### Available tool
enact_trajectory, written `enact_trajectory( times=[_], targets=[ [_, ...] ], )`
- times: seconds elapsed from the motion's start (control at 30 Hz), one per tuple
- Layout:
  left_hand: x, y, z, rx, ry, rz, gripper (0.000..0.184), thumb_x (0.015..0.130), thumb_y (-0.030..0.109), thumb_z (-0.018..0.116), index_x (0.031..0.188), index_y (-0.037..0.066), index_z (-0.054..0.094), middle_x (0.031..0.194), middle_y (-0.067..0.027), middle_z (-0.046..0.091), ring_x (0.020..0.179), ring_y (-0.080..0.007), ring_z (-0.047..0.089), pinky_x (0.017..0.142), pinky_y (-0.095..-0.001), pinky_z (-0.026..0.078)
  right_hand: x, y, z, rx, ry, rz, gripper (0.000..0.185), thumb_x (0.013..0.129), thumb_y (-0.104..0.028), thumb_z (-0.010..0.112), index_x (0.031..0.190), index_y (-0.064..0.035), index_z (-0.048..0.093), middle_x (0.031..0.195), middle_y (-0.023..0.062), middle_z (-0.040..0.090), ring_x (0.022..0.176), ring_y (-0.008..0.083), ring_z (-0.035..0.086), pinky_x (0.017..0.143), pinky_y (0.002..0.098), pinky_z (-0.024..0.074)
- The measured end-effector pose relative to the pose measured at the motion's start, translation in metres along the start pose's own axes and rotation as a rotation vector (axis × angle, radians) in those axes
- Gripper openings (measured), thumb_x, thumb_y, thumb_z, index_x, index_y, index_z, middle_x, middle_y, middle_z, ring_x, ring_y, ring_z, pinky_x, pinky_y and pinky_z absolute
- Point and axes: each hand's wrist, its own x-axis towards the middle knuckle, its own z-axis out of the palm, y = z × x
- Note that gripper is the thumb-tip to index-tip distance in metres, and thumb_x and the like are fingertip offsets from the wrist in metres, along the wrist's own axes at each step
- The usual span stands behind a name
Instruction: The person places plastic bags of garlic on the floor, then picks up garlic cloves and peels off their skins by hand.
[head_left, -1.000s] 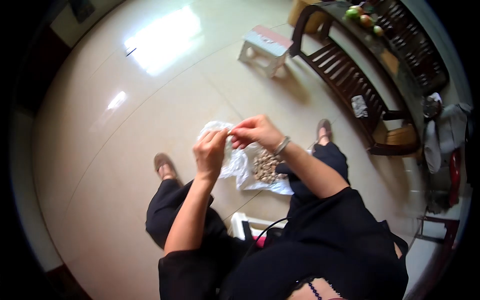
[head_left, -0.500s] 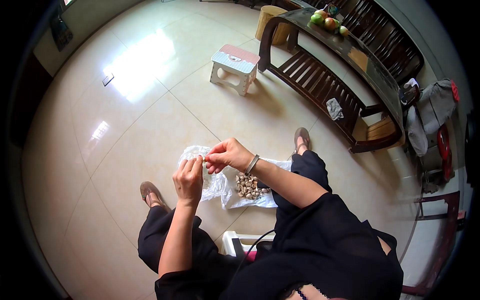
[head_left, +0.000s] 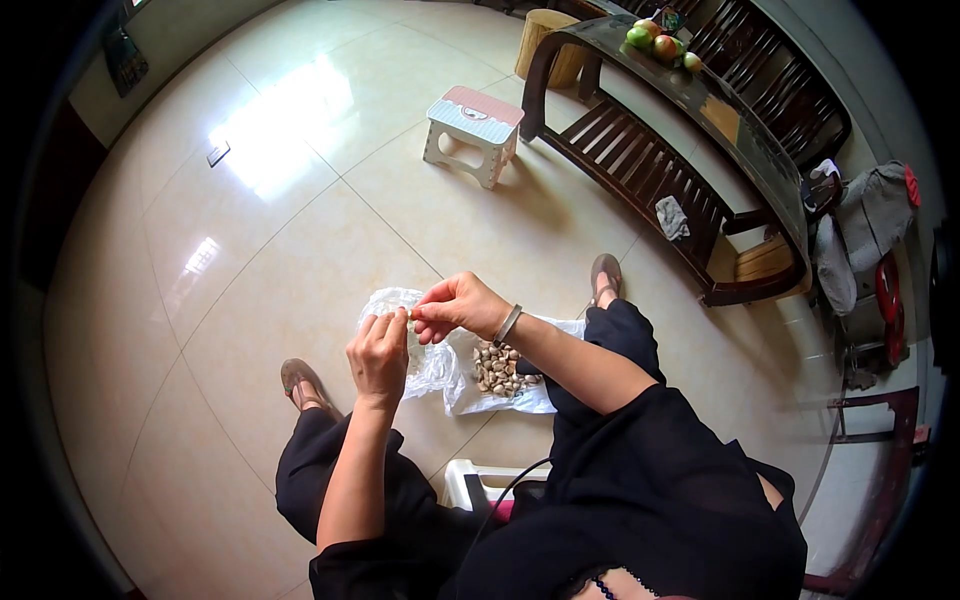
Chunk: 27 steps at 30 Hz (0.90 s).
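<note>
My left hand (head_left: 379, 350) and my right hand (head_left: 457, 305) meet above the white plastic on the floor. Their fingertips pinch together at a tiny pale piece, apparently a garlic clove (head_left: 410, 313), mostly hidden by the fingers. Below and to the right, a heap of unpeeled garlic cloves (head_left: 497, 370) lies on a flattened white plastic bag (head_left: 464, 402). A second, crumpled white plastic bag (head_left: 432, 372) sits beneath the hands, partly covered by them; its contents are hard to make out.
My shoes (head_left: 303, 383) rest on either side of the bags on the tiled floor. Ahead stands a pink and blue folding stool (head_left: 472, 125). A dark wooden bench (head_left: 640, 150) sits under a table (head_left: 690, 85) bearing fruit. White plastic seat edges (head_left: 462, 485) show below me.
The view has shifted very slightly. Both hands stay pinched together at the same spot, with only a small shift of the fingers.
</note>
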Motion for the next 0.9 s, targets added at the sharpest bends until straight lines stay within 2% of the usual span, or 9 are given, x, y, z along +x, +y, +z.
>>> enact_trajectory(
  times=[0.23, 0.6, 0.77, 0.9],
  targets=[
    [0.0006, 0.0018, 0.0004, -0.021, 0.002, 0.011, 0.011, 0.066, 0.003, 0.057, 0.077, 0.004, 0.056, 0.068, -0.0046, 0.056, 0.058, -0.0179, 0.051, 0.047, -0.029, 0.042, 0.0009, 0.003, -0.0017, -0.007, 0.018, -0.001, 0.012, 0.077, -0.01, 0.054, 0.078, 0.0021, 0.055, 0.066, 0.0081, 0.058, 0.055, 0.0137, 0.058, 0.051, 0.0233, 0.0496],
    [0.0018, 0.0032, -0.0002, -0.182, 0.028, -0.159, 0.009, 0.065, 0.003, 0.062, 0.073, 0.005, 0.06, 0.067, -0.007, 0.059, 0.059, -0.0207, 0.055, 0.052, -0.0284, 0.044, -0.0006, 0.0018, 0.0004, -0.054, 0.056, -0.016, 0.01, 0.076, -0.01, 0.055, 0.078, -0.0004, 0.054, 0.065, 0.0058, 0.058, 0.052, 0.0096, 0.055, 0.048, 0.0192, 0.0457],
    [-0.0001, -0.0008, 0.0039, -0.246, 0.031, -0.231, 0.009, 0.064, 0.004, 0.063, 0.072, 0.005, 0.061, 0.068, -0.0082, 0.06, 0.058, -0.0214, 0.057, 0.052, -0.0278, 0.044, 0.0007, 0.0047, -0.0003, -0.039, 0.085, -0.024, 0.013, 0.075, -0.015, 0.058, 0.076, -0.0025, 0.055, 0.063, 0.0056, 0.058, 0.051, 0.0093, 0.055, 0.046, 0.0193, 0.0453],
    [-0.002, -0.0016, 0.0083, -0.329, 0.022, -0.36, 0.008, 0.065, 0.007, 0.065, 0.072, 0.006, 0.063, 0.068, -0.0095, 0.061, 0.058, -0.0185, 0.06, 0.053, -0.0244, 0.045, -0.0011, 0.0002, -0.0003, -0.073, 0.088, -0.001, 0.014, 0.074, -0.013, 0.058, 0.079, -0.0007, 0.056, 0.066, 0.0056, 0.057, 0.055, 0.0097, 0.054, 0.051, 0.0192, 0.0448]
  ],
)
